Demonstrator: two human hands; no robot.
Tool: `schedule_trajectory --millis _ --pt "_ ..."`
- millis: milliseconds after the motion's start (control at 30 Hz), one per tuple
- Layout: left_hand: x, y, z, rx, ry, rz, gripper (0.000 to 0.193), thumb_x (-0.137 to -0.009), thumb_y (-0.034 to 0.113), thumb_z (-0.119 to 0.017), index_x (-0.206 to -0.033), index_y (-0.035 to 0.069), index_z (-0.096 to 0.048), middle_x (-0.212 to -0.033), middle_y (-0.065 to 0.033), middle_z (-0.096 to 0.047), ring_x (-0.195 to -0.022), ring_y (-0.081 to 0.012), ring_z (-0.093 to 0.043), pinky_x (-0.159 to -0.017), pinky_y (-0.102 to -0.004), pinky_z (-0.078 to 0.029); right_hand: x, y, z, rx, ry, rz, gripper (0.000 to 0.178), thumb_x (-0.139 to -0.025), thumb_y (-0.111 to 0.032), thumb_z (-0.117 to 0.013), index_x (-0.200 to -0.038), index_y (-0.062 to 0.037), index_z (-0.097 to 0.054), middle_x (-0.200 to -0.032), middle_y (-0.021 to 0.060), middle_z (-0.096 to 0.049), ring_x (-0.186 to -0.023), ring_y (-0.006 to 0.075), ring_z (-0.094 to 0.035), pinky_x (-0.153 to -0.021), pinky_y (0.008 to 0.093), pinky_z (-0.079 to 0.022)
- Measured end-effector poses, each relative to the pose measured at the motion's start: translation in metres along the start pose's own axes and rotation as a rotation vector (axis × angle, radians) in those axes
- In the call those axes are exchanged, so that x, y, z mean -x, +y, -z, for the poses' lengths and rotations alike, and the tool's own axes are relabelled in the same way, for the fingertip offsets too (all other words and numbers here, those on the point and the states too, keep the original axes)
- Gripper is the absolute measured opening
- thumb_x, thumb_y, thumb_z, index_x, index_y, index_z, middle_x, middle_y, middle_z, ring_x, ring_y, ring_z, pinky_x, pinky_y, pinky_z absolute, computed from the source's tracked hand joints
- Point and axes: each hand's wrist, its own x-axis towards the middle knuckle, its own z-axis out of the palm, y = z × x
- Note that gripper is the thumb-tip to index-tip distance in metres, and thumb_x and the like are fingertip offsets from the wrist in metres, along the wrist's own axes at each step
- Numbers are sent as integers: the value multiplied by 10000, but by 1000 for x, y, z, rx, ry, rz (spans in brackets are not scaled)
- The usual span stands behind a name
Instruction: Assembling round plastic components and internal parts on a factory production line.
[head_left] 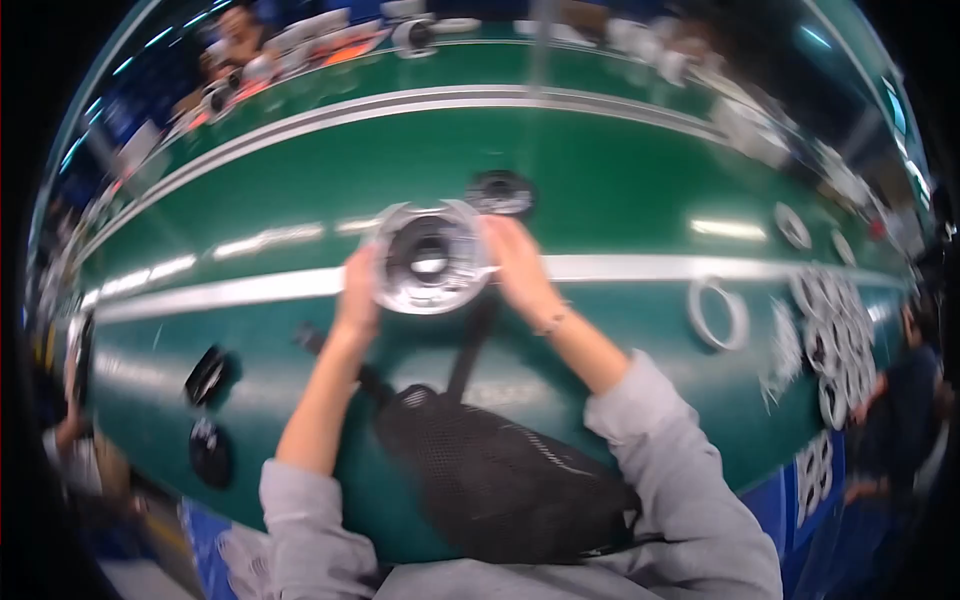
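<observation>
Head view, hands: your left hand (357, 300) and right hand (517, 262) are curled on opposite rims of the round metal speaker frame (430, 260), center frame, above the green belt (620, 180).
Grip tip: keep it level w/ even pressure both sides.
Position: frame sits btwn your palms, touching both.
Nearby: black mesh bag (500, 480) lower center; black speaker part (500, 192) just upper right.

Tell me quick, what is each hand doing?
Left hand: closed on the round metal speaker frame, left rim.
Right hand: gripping its right rim.
</observation>
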Motion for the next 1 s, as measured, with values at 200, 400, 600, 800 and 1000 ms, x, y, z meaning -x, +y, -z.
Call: schedule_trajectory --millis 200,400,600,800,1000 --pt "-59 133 -94 -1244 308 -398 445 -832 443 -434 -1091 82 -459 -934 -112 -587 -759 -212 -608 -562 -275 -487 30 -25 -21 1058 425 424 359 -699 -211 -634 -973 -8 -523 -1070 152 -479 -1015 321 -430 -849 390 -364" --pt "-102 211 -95 -1150 2 -373 443 -890 267 -398 -1214 -31 -344 -1171 -160 -434 -1081 -258 -433 -936 -352 -384 132 -5 71 1479 771 59 383 -652 -280 -660 -922 -32 -549 -1066 139 -474 -1050 314 -392 -921 479 -238" --pt "-71 149 -161 -2731 868 -584 715 -818 574 -322 -1174 -39 -420 -884 -212 -591 -849 -328 -560 -756 -409 -411 159 12 87 1426 669 -22 163 -665 -140 -632 -806 -69 -589 -949 49 -546 -1024 242 -433 -939 494 -229" --pt "-137 15 -174 -2630 -126 -1112 484 -864 301 -451 -1212 -26 -368 -1059 -223 -518 -1003 -348 -484 -832 -383 -385 156 -12 77 1287 652 143 355 -660 -326 -655 -868 -51 -568 -1164 146 -428 -1139 342 -327 -943 553 -185" --pt "-239 17 -109 -2597 -65 -731 566 -813 300 -530 -1238 -17 -333 -1169 -239 -445 -1078 -349 -438 -893 -374 -356 152 -6 86 1176 678 -252 821 -596 -469 -671 -1185 16 -366 -1307 279 -185 -1211 470 -138 -923 613 -161"
